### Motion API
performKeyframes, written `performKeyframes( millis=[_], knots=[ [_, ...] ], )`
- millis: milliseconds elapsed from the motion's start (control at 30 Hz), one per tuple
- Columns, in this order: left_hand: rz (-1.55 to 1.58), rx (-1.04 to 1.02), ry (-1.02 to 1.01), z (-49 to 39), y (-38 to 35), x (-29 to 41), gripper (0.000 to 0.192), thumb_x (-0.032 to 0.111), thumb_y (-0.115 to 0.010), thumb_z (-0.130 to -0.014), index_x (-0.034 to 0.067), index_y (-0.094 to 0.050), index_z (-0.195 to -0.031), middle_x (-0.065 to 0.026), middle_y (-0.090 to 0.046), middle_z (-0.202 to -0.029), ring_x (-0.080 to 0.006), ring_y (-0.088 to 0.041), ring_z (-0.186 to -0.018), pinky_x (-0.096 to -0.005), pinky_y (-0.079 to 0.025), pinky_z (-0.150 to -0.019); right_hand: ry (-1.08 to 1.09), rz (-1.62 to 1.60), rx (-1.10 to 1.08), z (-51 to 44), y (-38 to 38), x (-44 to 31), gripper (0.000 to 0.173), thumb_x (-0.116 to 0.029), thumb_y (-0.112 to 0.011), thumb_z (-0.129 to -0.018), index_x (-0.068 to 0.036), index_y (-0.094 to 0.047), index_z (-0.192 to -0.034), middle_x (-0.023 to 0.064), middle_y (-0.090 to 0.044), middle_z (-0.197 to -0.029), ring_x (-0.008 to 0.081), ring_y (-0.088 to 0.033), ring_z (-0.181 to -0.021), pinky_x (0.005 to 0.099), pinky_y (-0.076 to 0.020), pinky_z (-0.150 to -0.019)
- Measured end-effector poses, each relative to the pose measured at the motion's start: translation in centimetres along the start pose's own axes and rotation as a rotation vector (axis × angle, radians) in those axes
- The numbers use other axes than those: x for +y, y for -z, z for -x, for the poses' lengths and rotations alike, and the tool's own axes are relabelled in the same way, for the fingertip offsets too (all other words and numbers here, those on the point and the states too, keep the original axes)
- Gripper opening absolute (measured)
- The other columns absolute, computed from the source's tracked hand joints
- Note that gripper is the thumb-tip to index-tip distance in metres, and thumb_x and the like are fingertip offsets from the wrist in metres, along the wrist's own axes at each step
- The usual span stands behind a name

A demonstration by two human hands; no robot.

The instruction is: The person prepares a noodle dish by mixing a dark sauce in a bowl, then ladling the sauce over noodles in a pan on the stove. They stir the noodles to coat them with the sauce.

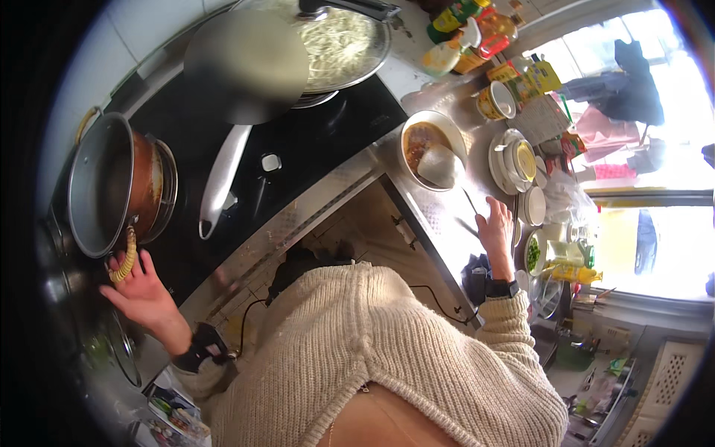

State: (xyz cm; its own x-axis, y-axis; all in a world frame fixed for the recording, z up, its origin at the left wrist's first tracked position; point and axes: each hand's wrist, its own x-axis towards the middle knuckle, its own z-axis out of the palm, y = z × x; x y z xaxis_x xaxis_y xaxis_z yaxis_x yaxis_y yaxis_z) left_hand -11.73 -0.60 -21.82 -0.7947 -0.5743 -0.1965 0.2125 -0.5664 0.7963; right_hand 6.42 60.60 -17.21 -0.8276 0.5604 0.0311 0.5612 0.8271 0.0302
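My left hand (142,293) is at the wrapped loop handle (129,254) of a copper-coloured pot (146,187), its fingers spread behind the handle; the pot stands on the left burner. At the right, my right hand (496,232) is beside the thin handle of a metal ladle (440,166); whether the fingers grip it is unclear. The ladle's bowl rests in a white bowl (456,134) of brown sauce. On the black cooktop (268,195) lies a pale pan handle (226,181), its far end hidden by a blurred round patch. Noodles (338,47) fill a pan at the top.
Bottles, including a spray bottle (444,58), stand at the upper right. Stacked dishes (503,167), a paper tub (496,101) and a bowl of chopped greens (534,254) line the steel counter's right side. A glass lid (124,349) is at the lower left.
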Motion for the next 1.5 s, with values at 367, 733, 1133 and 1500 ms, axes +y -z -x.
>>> performKeyframes(
  millis=[367, 733, 1133, 1500],
  knots=[
    [-0.528, -0.615, 0.509, 15.7, -4.3, -8.9, 0.015, 0.020, -0.054, -0.103, 0.007, -0.060, -0.107, -0.0017, -0.059, -0.091, -0.0103, -0.054, -0.078, -0.0259, -0.045, -0.072, -0.063, -0.035, 0.086, 4.5, -9.0, 7.7, 0.045, -0.005, -0.063, -0.079, -0.005, -0.056, -0.124, 0.0151, -0.062, -0.115, 0.0353, -0.057, -0.111, 0.0461, -0.0469, -0.093],
    [-0.471, -0.884, 0.536, 18.1, -9.0, -11.1, 0.009, 0.014, -0.058, -0.101, 0.007, -0.061, -0.105, -0.0028, -0.063, -0.089, -0.0104, -0.058, -0.077, -0.0257, -0.048, -0.070, -0.105, -0.156, 0.261, 5.2, -8.8, 7.4, 0.024, -0.012, -0.066, -0.086, -0.011, -0.060, -0.110, 0.0113, -0.058, -0.102, 0.0321, -0.057, -0.101, 0.0459, -0.0435, -0.086],
    [-0.508, -0.892, 0.572, 18.1, -8.4, -11.4, 0.009, 0.016, -0.058, -0.101, 0.007, -0.061, -0.103, -0.0012, -0.064, -0.091, -0.0086, -0.058, -0.078, -0.0251, -0.048, -0.072, 0.180, -0.036, 0.308, 5.6, 2.5, 4.7, 0.034, -0.016, -0.067, -0.091, -0.013, -0.056, -0.123, 0.0084, -0.060, -0.091, 0.0289, -0.062, -0.085, 0.0420, -0.0505, -0.070],
    [-0.485, -0.800, 0.628, 17.0, -6.3, -12.0, 0.009, 0.016, -0.060, -0.101, 0.008, -0.061, -0.104, -0.0015, -0.064, -0.092, -0.0090, -0.059, -0.077, -0.0250, -0.049, -0.071, 0.137, -0.117, 0.061, 1.1, 6.2, 3.2, 0.026, -0.017, -0.061, -0.096, -0.008, -0.060, -0.120, 0.0188, -0.067, -0.090, 0.0400, -0.066, -0.083, 0.0474, -0.0518, -0.071]
  ],
)
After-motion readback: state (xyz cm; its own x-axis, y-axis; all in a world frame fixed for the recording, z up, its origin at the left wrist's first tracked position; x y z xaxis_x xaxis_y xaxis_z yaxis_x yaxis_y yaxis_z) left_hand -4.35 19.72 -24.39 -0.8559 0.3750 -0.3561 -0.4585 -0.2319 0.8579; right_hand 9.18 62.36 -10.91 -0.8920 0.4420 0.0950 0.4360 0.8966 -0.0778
